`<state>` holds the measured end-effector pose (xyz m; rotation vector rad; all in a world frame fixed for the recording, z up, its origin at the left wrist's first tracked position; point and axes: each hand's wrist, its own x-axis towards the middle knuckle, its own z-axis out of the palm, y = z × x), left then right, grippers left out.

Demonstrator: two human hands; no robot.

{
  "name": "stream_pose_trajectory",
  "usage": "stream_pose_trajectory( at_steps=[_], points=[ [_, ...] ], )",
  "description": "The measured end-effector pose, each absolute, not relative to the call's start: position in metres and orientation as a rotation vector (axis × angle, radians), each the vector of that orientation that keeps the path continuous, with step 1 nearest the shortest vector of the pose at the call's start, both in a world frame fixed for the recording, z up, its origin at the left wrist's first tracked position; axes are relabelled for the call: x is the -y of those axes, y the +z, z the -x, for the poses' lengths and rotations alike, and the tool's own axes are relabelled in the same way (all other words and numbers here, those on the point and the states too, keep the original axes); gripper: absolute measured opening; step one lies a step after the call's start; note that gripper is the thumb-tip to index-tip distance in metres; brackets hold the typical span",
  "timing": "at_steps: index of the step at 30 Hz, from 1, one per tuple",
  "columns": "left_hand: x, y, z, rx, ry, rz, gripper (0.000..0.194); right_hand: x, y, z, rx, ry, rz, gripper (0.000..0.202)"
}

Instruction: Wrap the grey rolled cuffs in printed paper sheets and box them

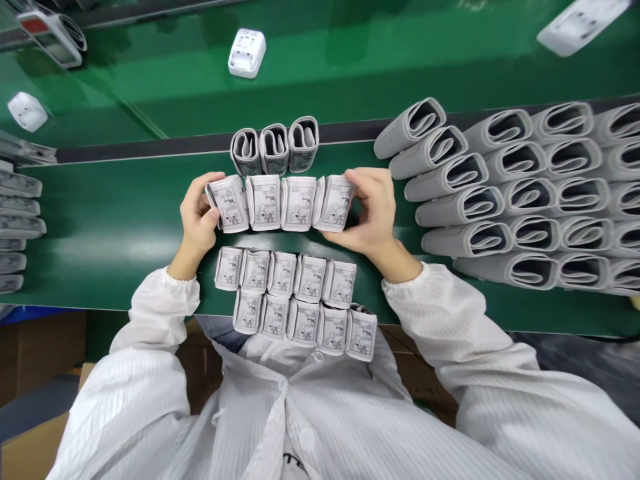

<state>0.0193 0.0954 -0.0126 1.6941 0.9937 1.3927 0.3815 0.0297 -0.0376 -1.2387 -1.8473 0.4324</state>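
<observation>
A row of folded grey cuffs (299, 203) with printed faces is squeezed between my two hands. My left hand (199, 210) grips the left end, thumb in front and fingers behind. At the right end, my right hand (370, 210) presses with fingers at the top corner and the lower edge. Just behind stand three rolled cuffs (275, 148) with their folds facing up. Nearer my body, two rows of printed cuffs (305, 320) lie side by side at the table's front edge.
Stacked grey rolled cuffs (533, 197) cover the right of the green table (125, 220). More cuffs (20, 223) sit at the far left. White devices (247, 53) lie beyond the dark rail (345, 133). A cardboard box (35, 447) is at lower left.
</observation>
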Motion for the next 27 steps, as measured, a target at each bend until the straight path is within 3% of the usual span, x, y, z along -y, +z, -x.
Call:
stream_pose_trajectory(
  at_steps=[4,27],
  points=[
    [-0.096,-0.016,-0.017,-1.015,1.432,-1.720,0.084,-0.032,-0.044,-0.385,1.864,0.548,1.291,0.112],
    [-0.091,-0.012,-0.018,-1.056,1.492,-1.782,0.090,-0.044,-0.055,-0.375,1.835,0.650,1.187,0.097]
  ],
)
